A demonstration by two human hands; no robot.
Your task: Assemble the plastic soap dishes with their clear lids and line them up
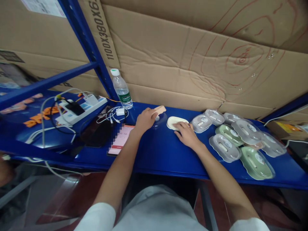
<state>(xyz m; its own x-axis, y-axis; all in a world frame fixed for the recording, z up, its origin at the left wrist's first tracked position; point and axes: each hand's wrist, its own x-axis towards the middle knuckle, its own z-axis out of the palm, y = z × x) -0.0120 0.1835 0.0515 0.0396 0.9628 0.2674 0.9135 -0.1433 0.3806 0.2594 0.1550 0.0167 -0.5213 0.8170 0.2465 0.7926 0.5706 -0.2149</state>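
Several packed cases sit toward the right of the blue table in the head view. The left hand pinches a peach-coloured piece above a clear cover; the right hand touches a cream case on the table, whether grasping it I cannot tell.

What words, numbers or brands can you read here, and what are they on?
"1100X380X6", cut off at the picture's top: the cardboard strip.
"C'estbon", small: the green label on the water bottle.
"16", apparently: the phone; its other text is blurred or masked.
Too small or blurred: round stickers on the clear-topped packs; the white paper sheet, upper left.
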